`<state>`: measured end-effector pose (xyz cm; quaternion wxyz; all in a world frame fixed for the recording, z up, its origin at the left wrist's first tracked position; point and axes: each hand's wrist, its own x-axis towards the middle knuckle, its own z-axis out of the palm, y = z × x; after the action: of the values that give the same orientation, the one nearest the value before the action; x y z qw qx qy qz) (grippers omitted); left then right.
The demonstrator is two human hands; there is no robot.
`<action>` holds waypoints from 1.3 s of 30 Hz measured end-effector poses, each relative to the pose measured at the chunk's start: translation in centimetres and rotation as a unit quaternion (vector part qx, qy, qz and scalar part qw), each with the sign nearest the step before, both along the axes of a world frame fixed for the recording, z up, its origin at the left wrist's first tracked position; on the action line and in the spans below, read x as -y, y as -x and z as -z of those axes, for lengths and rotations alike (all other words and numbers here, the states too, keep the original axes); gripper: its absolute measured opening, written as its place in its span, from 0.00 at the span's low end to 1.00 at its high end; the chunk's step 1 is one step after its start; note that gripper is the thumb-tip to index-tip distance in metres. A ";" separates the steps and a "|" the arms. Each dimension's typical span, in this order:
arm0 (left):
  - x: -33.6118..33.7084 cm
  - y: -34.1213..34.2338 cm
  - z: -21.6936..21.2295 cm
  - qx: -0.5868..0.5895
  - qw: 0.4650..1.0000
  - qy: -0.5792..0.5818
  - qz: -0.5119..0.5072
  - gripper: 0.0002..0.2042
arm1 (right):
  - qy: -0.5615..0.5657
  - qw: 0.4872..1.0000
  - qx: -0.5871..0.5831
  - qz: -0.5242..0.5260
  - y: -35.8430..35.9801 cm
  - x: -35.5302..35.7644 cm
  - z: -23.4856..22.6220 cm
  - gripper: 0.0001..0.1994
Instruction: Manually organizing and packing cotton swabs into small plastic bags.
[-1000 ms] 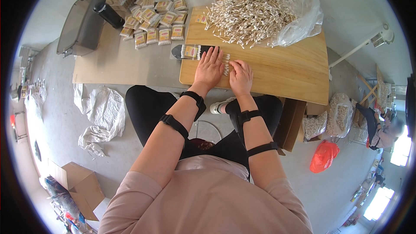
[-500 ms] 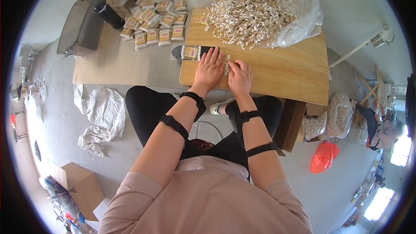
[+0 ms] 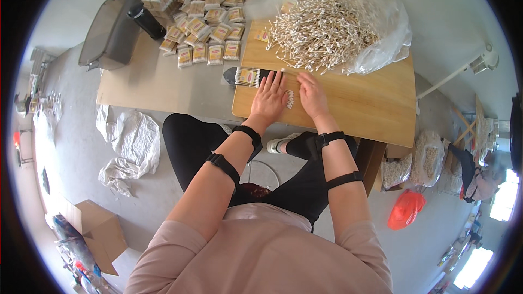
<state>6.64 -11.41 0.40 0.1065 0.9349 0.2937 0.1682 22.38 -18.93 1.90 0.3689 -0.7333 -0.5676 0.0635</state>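
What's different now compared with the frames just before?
The right hand has moved forward, away from the body, toward the large swab pile; its fingertips now look clear of the small swab row. The whole view has shifted slightly. The left hand stays flat beside the labelled swab bundle, which hasn't visibly moved.

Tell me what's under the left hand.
White-tipped swabs show along the right edge of the left hand, and a black strip meets its fingers from the left. Whatever the hand covers cannot be seen.
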 end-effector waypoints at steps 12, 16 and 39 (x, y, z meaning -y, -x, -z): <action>-0.2 0.2 -0.2 -0.023 0.999 0.028 0.008 0.27 | 0.099 0.979 0.163 0.066 7.7 3.0 0.7 0.28; -0.4 0.4 -0.5 -0.022 0.998 0.059 0.014 0.27 | 0.151 0.967 0.199 0.056 7.4 1.7 0.2 0.29; -8.3 5.0 0.3 0.005 0.995 0.082 -0.061 0.27 | 0.186 0.962 0.190 0.065 6.3 -2.6 0.6 0.29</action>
<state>1.68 -3.09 0.10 0.1739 0.9027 0.3622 0.1541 16.06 -16.31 1.31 0.1148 -0.8229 -0.5564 0.0027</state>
